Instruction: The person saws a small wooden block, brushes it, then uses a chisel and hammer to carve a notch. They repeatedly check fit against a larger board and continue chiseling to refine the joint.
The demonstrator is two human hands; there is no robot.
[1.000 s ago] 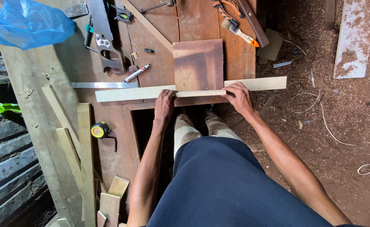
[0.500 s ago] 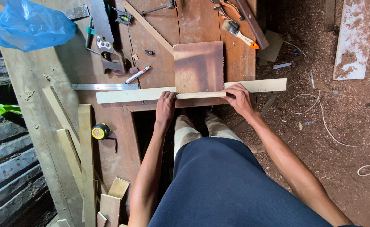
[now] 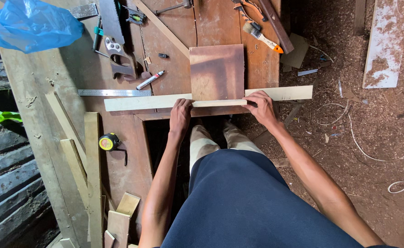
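Hands on pale timber at the workbench: my left hand (image 3: pixel 180 111) presses flat on a long light wooden strip (image 3: pixel 147 102), fingers spread, gripping nothing. My right hand (image 3: pixel 261 104) pinches the strip's near edge, though how tightly I cannot tell. The strip lies across the bench against a square brown board (image 3: pixel 217 71), with a steel ruler (image 3: pixel 114 93) just beyond and a yellow tape measure (image 3: pixel 108 142) nearby.
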